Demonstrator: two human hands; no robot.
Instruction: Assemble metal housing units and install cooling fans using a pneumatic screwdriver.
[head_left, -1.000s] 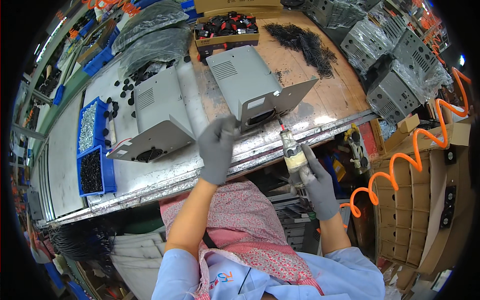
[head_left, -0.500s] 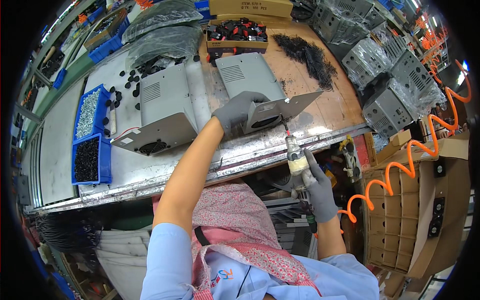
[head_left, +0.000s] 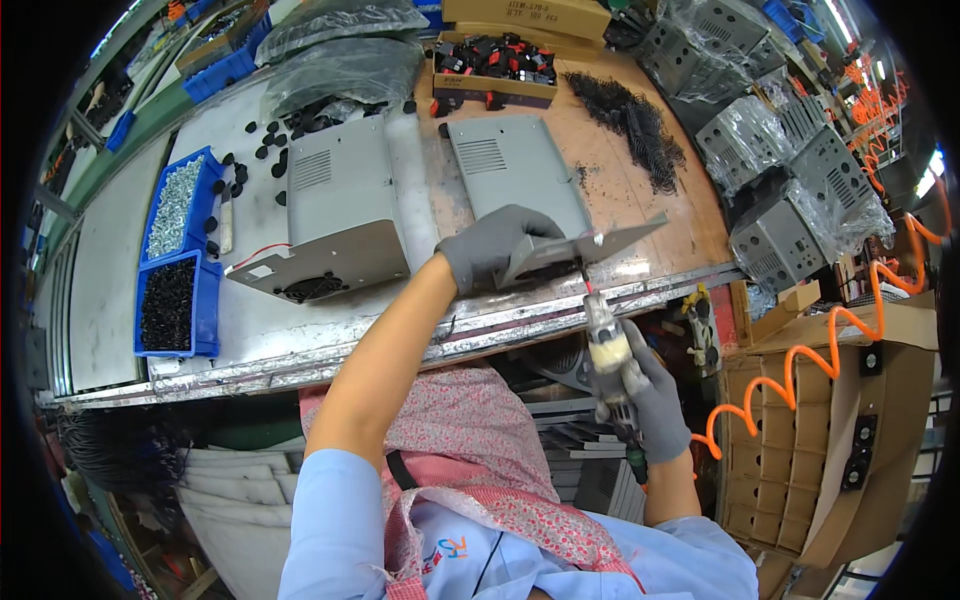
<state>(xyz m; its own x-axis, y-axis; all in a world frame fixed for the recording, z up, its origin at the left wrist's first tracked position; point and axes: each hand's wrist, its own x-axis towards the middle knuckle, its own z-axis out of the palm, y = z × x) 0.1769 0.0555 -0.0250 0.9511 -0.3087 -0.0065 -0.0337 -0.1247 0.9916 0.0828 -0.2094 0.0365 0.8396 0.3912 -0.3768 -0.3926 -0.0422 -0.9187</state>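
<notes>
My gloved left hand (head_left: 497, 245) grips the bent end of a grey sheet-metal cover (head_left: 522, 165) with slots in its flat side. Its thumb and fingers wrap around that end, partly hiding the dark round part on the flange. In my gloved right hand (head_left: 658, 400) is a pneumatic screwdriver (head_left: 608, 345), pointing up and away from me. Its bit reaches the front of the flange; whether it sits in a screw is too small to tell. To the left lies a second grey metal cover (head_left: 340, 190), with a black fan (head_left: 314, 288) in its upright flange.
Blue bins of silver screws (head_left: 176, 205) and black screws (head_left: 168, 308) stand at the left. A carton of black and red parts (head_left: 497, 68) and a heap of black wires (head_left: 635, 125) lie behind. At right are plastic-wrapped metal housings (head_left: 775, 230), an orange coiled hose (head_left: 795, 365) and a divided carton (head_left: 770, 440).
The gripped cover's flange has tipped, so it shows more edge-on. The screwdriver has stayed with it at the flange. The whole view has shifted slightly.
</notes>
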